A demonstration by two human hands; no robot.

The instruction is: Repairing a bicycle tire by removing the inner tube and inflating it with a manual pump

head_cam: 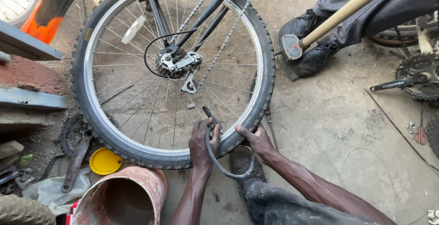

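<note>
Left hand (202, 138) clenched on limp, floppy pump hose (218, 163) at the valve (grip near connector), right hand (255, 139) pressed open against stiff knobby tyre (263, 47).

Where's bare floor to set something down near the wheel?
Bare concrete floor right of the black knobby bicycle tyre, below the pump gauge. Crowded left: yellow round lid, rusty wrench, red-stained bucket. Far right: black crank arm.

Yellow lid (104, 161), rusty bucket (121, 196), crankset (418, 76), another person's boots (308, 42).
</note>
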